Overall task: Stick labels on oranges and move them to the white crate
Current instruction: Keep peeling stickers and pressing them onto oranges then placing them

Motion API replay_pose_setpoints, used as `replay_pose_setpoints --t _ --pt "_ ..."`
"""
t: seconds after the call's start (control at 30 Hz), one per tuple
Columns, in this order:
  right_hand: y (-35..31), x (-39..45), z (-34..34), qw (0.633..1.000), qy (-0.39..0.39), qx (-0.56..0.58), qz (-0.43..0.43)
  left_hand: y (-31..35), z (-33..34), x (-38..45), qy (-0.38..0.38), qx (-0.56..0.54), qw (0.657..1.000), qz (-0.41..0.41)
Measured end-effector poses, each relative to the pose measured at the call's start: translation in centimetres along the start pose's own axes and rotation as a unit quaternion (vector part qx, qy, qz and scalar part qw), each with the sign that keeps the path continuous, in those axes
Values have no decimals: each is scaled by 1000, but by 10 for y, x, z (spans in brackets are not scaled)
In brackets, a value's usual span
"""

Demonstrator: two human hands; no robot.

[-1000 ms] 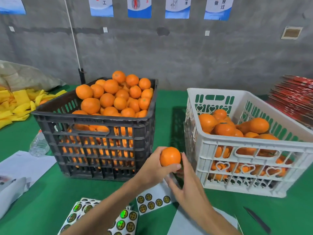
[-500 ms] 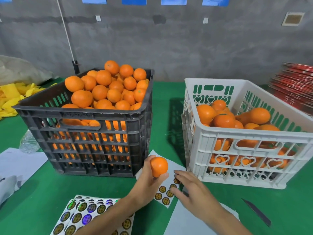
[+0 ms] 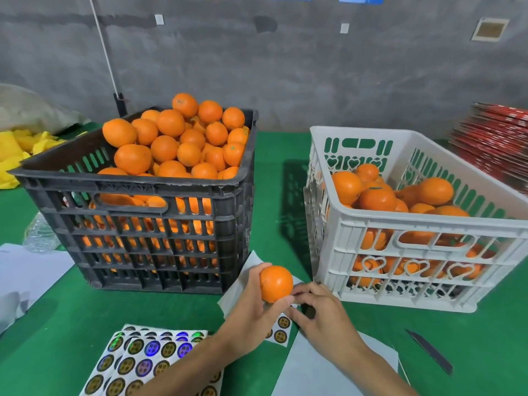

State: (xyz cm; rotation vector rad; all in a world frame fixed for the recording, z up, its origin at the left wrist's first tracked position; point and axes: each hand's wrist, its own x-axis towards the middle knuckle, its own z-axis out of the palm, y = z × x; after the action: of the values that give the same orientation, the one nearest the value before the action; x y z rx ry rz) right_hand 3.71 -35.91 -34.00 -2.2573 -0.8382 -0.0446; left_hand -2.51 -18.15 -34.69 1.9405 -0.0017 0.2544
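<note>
My left hand (image 3: 251, 312) grips one orange (image 3: 275, 284) just above the green table, between the two crates. My right hand (image 3: 320, 312) has its fingers curled, with thumb and fingertips pinched together against the orange's lower right side; what they pinch is too small to see clearly, apparently a label. A small label sheet (image 3: 281, 328) lies under both hands. The black crate (image 3: 128, 181) at left is heaped with oranges. The white crate (image 3: 428, 224) at right is partly filled with oranges.
Shiny round label sheets (image 3: 148, 355) lie at the front left and white paper (image 3: 328, 367) at the front right. A dark blade (image 3: 431, 352) lies right of the paper. A plastic bottle (image 3: 40, 235), yellow pieces (image 3: 17, 150) and a red stack (image 3: 494, 144) sit at the edges.
My left hand lowered the orange toward the table. My right hand went down to the small label sheet, then curled its fingers and came up against the orange.
</note>
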Motion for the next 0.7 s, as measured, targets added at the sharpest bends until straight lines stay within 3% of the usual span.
replay_pose_setpoints --t 0.3,0.53,0.7 --pt "-9 3 1 994 29 72 80 0 -6 1 14 -54 997 -55" --pt "-6 -4 4 1000 -6 -19 2 -2 -4 2 22 -68 996 -62" --pt "1 -5 4 999 16 -21 -32 -2 -5 1 27 -63 996 -65"
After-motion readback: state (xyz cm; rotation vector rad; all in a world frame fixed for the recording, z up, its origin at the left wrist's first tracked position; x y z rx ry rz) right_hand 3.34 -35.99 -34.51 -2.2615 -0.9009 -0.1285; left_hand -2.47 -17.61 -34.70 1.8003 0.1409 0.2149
